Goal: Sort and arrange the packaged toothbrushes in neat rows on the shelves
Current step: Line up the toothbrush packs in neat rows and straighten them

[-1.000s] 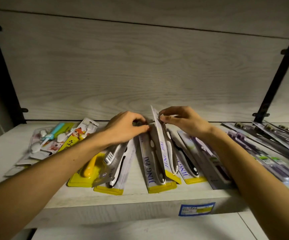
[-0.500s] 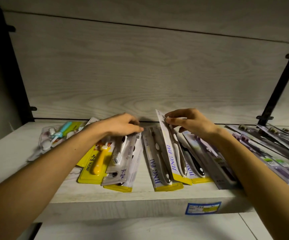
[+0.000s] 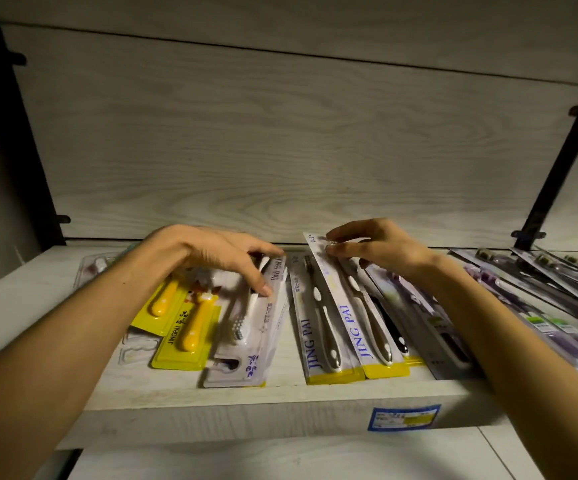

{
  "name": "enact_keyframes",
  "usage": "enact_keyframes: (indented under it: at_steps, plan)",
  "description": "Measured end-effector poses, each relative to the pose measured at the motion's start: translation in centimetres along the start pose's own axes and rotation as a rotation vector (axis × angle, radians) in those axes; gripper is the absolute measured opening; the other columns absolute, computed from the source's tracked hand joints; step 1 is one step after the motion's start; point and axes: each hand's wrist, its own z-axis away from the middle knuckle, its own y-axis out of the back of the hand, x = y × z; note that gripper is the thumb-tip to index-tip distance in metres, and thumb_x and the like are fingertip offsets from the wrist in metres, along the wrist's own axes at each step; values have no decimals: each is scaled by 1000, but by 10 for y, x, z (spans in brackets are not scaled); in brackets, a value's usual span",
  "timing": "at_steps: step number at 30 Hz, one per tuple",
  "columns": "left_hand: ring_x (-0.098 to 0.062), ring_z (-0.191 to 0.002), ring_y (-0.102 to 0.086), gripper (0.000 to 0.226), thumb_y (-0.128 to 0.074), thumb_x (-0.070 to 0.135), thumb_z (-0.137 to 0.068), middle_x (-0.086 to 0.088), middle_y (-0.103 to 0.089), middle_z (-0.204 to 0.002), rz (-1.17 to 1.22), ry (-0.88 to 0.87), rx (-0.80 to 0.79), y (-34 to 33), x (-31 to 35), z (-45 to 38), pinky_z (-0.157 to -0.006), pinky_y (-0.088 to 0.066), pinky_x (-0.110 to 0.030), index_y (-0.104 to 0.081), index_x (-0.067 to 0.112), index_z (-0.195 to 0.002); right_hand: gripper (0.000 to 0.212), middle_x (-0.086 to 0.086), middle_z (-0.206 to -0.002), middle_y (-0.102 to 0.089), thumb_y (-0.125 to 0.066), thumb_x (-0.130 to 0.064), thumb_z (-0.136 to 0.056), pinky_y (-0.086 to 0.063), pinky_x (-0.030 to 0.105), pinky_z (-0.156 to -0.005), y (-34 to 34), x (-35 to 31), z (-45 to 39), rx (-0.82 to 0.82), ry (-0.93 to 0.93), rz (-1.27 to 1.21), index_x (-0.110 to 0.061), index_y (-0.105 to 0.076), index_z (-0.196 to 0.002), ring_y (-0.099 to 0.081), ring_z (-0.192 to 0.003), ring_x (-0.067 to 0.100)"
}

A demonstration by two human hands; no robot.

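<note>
Pinching the top of a white JING PAI toothbrush pack [image 3: 344,306] with my right hand [image 3: 381,251], I hold it tilted on edge over its row. My left hand [image 3: 211,254] has shifted left since a second ago; its straight fingers now press a grey-carded pack [image 3: 246,341] beside the yellow children's packs [image 3: 187,327] on the shelf [image 3: 280,407]. Sorting seems midway.

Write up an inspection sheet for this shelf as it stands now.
Surface: pale wood-grain shelf, blue price label on its front edge.
Job's things: JING PAI packs, yellow packs, purple packs lying in overlapping rows.
Clutter: nothing seen.
Grippers: left hand rests fingers on a white-brush pack; right hand pinches the top of a tilted JING PAI pack.
Cables: nothing seen.
Surroundings: wood back panel, black uprights.
</note>
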Motion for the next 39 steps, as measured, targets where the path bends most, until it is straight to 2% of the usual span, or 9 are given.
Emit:
enact_keyframes:
  at_steps: [2, 10, 15, 20, 23, 27, 32, 35, 39]
  plan:
    - [-3, -131, -47, 90, -82, 47, -73, 17, -49, -146, -37, -4, -9, 1, -2, 2, -112, -35, -25, -39, 34, -152, 30, -12, -98, -76, -81, -28, -81, -47, 12, -59, 1, -1, 0, 1, -2, -4, -23, -74, -110, -68, -79, -3]
    - [-6, -141, -35, 109, -69, 74, -65, 13, -34, -158, -40, -27, 131, -23, 8, -18, -119, -26, -27, -31, 27, -156, 26, -1, -100, -77, -79, -25, -81, -52, 26, -74, 12, -1, -1, 51, -28, -95, -22, -76, -107, -70, -89, 10]
    - [2, -115, -53, 65, -72, 56, -83, 15, -57, -128, -49, -167, 324, -32, 12, -31, -82, -38, 2, -56, 26, -138, 42, 4, -100, -78, -81, -39, -56, -51, 35, -83, 23, 4, -3, 193, -82, -205, -24, -80, -95, -70, -89, 17]
    - [-15, -118, -57, 52, -62, 55, -91, 0, -62, -130, -122, -226, 491, -51, 23, -51, -100, -46, -27, -62, 22, -132, 20, 0, -95, -78, -80, -26, -73, -54, 43, -96, 30, 11, -3, 233, -164, -145, -22, -81, -92, -70, -100, 25]
    - [-17, -103, -62, 39, -59, 55, -94, 1, -68, -110, -146, -245, 494, -59, 31, -58, -94, -50, -36, -71, 24, -114, 21, 4, -98, -77, -83, -21, -74, -56, 43, -96, 28, 11, -3, 210, -230, -92, -20, -80, -94, -70, -99, 25]
    - [-14, -98, -65, 40, -69, 52, -88, 5, -71, -109, -33, -226, 543, -60, 35, -61, -88, -51, -30, -75, 23, -114, 24, 4, -99, -77, -83, -23, -75, -55, 36, -93, 28, 12, -2, 170, -247, -58, -22, -79, -98, -69, -98, 21]
    - [-13, -111, -64, 39, -75, 21, -88, -5, -71, -120, 349, -283, 625, -52, 48, -52, -107, -46, -31, -70, 5, -123, 21, 1, -97, -78, -78, -19, -79, -52, 26, -70, 32, 12, -2, 198, -210, -188, -17, -80, -100, -70, -79, 14]
    - [-10, -101, -61, 31, -69, 7, -91, -6, -68, -111, 484, -352, 717, -39, 52, -37, -98, -46, -21, -67, -1, -121, 15, 4, -101, -78, -75, -19, -83, -51, 23, -67, 33, 9, 0, 196, -129, -321, -16, -80, -98, -67, -81, 15]
    - [15, -80, -62, 27, -64, 13, -96, 4, -70, -104, 612, -327, 806, -19, 45, -14, -77, -43, -1, -67, 6, -122, 16, 6, -103, -77, -73, -15, -86, -50, 20, -67, 24, -6, -1, 229, -46, -508, -10, -79, -99, -63, -86, 16]
